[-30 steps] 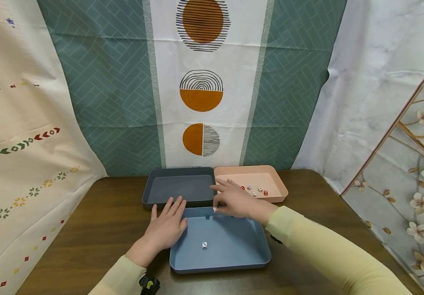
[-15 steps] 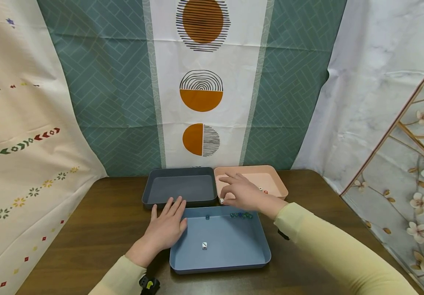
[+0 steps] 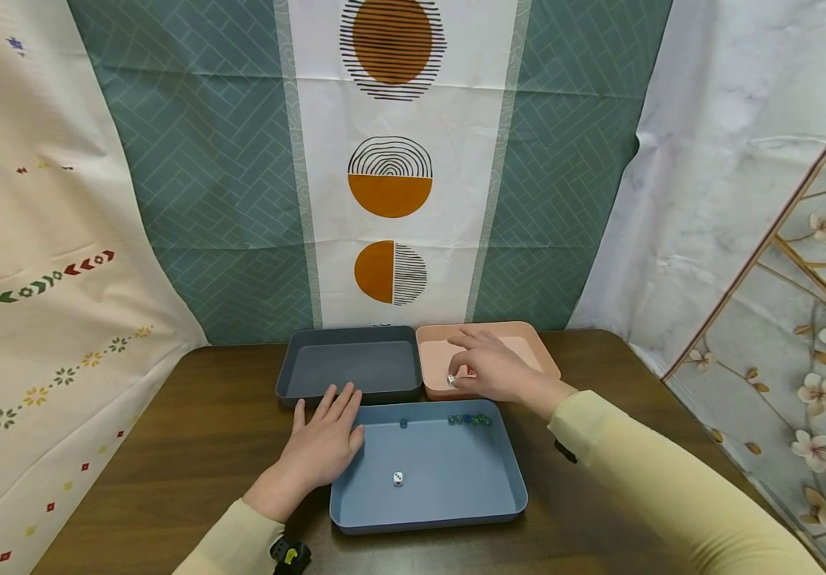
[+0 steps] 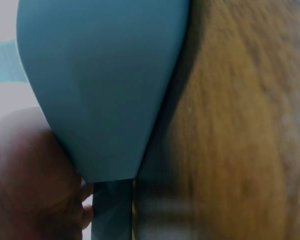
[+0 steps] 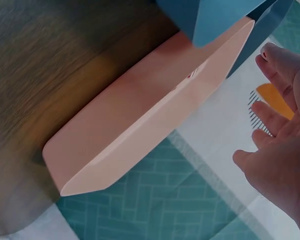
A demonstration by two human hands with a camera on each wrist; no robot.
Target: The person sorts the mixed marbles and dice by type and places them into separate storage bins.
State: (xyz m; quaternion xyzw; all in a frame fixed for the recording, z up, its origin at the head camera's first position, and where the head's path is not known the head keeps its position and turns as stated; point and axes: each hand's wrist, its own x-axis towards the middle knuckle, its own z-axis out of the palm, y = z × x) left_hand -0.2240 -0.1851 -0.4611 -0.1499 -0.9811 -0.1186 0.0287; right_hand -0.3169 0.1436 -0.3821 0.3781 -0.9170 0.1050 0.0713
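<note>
My right hand (image 3: 492,369) is over the peach tray (image 3: 430,339), a white die (image 3: 451,380) pinched between thumb and finger. Within the curve of that hand a red die (image 3: 470,370) shows, lying in the tray. My left hand (image 3: 323,443) rests with straight, spread fingers at the left rim of the blue tray (image 3: 463,503). That tray holds another white die (image 3: 398,479) near its front, a dark teal die (image 3: 403,423) at the back, and several green and blue dice (image 3: 470,419) along its back right. The right hand hides other dice in the peach tray.
A dark grey tray (image 3: 351,363) stands at the back left, beside the peach one and behind the blue one. All three are on a brown wooden table (image 3: 219,415). Patterned cloths (image 3: 233,200) hang close behind and at both sides.
My right hand has carried the white die right and away from me, from the blue tray's back edge to over the peach tray. The left hand stays put.
</note>
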